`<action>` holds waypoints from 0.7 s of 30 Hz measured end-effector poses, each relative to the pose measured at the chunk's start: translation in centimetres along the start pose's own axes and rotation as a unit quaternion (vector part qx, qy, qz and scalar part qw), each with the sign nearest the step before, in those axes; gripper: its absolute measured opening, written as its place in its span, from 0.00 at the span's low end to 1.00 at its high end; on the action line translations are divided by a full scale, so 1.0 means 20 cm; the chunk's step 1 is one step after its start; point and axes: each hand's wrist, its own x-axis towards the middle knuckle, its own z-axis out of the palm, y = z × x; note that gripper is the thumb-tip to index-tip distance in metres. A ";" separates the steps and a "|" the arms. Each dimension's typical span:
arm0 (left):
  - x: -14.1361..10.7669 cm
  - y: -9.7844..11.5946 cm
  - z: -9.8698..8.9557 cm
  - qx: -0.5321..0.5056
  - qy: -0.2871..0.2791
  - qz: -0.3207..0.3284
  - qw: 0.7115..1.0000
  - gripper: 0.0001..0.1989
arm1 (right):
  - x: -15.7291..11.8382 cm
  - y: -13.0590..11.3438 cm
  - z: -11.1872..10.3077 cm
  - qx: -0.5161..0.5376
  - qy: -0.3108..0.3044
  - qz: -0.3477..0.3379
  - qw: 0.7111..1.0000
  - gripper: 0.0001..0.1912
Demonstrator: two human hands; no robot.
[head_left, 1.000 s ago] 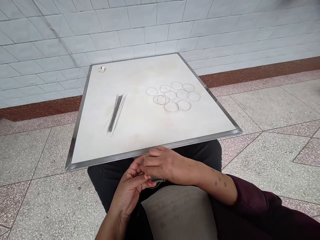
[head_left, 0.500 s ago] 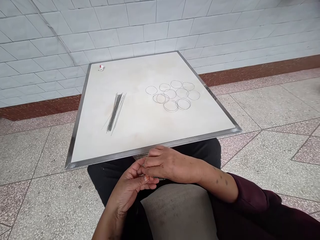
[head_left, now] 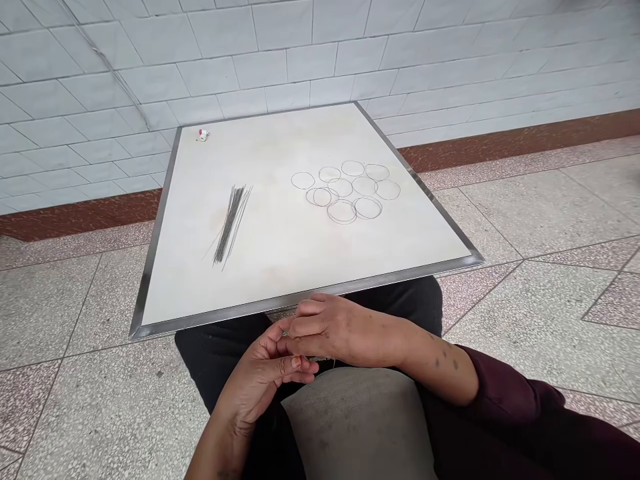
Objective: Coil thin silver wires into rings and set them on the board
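Observation:
My left hand (head_left: 273,360) and my right hand (head_left: 335,328) meet over my lap, just below the table's near edge. Both are closed in a pinch, fingertips touching or nearly so. A short bit of thin wire (head_left: 334,363) shows under my right hand; the rest of it is hidden by the fingers. On the table, a bundle of straight thin wires (head_left: 229,225) lies to the left, a few strands splayed out. Several thin wire rings (head_left: 342,212) lie to the right, many overlapping.
The white table (head_left: 280,267) has a metal-edged rim and stands close to a tiled wall (head_left: 280,67). A small white and red object (head_left: 203,135) sits in its far left corner. A grey cloth (head_left: 360,420) covers my lap between dark trouser legs.
Both hands have shifted very slightly, still together over my lap. A bit of thin wire now shows more plainly below my right hand. The wires and rings on the table have not moved.

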 end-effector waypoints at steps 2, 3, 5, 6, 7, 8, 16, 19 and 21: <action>0.00 0.00 0.01 0.002 0.009 -0.006 1.000 0.25 | 0.00 0.01 0.01 0.009 -0.003 0.003 1.000 0.10; 0.00 0.00 0.02 0.001 0.013 -0.006 1.000 0.26 | 0.00 0.01 0.01 0.013 -0.004 0.005 1.000 0.10; -0.01 0.00 0.02 -0.002 0.019 -0.001 1.000 0.28 | 0.00 0.01 0.01 0.018 -0.004 0.006 1.000 0.09; -0.01 0.00 0.03 -0.003 0.022 0.004 1.000 0.28 | -0.01 0.01 0.01 0.018 -0.005 0.006 1.000 0.09; -0.01 0.00 0.03 -0.002 0.025 0.006 1.000 0.28 | -0.01 0.01 0.01 0.016 -0.004 0.005 1.000 0.10; -0.01 0.00 0.04 0.000 0.027 0.005 1.000 0.27 | -0.01 0.01 0.01 0.014 -0.002 0.005 1.000 0.10; -0.01 0.00 0.04 -0.024 0.067 0.017 0.997 0.28 | 0.00 0.02 0.02 0.020 0.025 0.021 0.999 0.08; -0.01 -0.02 0.04 -0.046 0.072 0.035 0.996 0.30 | 0.00 0.02 0.02 0.056 0.035 0.017 0.998 0.07; -0.01 -0.03 0.05 -0.060 0.062 0.059 0.995 0.30 | 0.01 0.02 0.02 0.076 0.044 0.017 0.996 0.07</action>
